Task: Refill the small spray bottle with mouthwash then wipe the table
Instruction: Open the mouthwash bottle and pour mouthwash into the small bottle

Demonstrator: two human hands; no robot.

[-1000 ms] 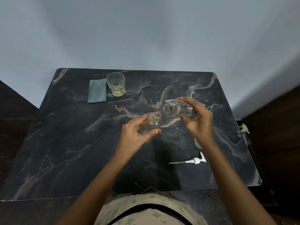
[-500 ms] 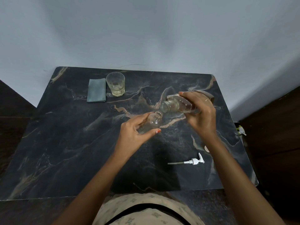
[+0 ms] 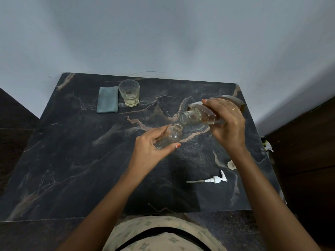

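My left hand [image 3: 150, 145] grips the small clear spray bottle [image 3: 171, 135], uncapped and tilted, its open neck pointing up and to the right. My right hand [image 3: 225, 122] holds the larger mouthwash bottle [image 3: 196, 115] tipped almost flat, its open mouth just above and right of the small bottle's neck. Liquid sits in the big bottle's body; I cannot tell whether any is flowing. The white spray pump [image 3: 213, 179] with its dip tube lies on the dark marble table [image 3: 81, 169] at the right front. A folded grey-blue cloth [image 3: 107, 99] lies at the back left.
A drinking glass [image 3: 129, 92] with a little pale liquid stands beside the cloth. A small pale cap [image 3: 231, 164] lies by my right forearm. A grey wall runs behind the table, with dark floor to either side.
My right hand has tipped the mouthwash bottle further down and swung its mouth closer to the small bottle's neck. My left hand has held the small bottle nearly still.
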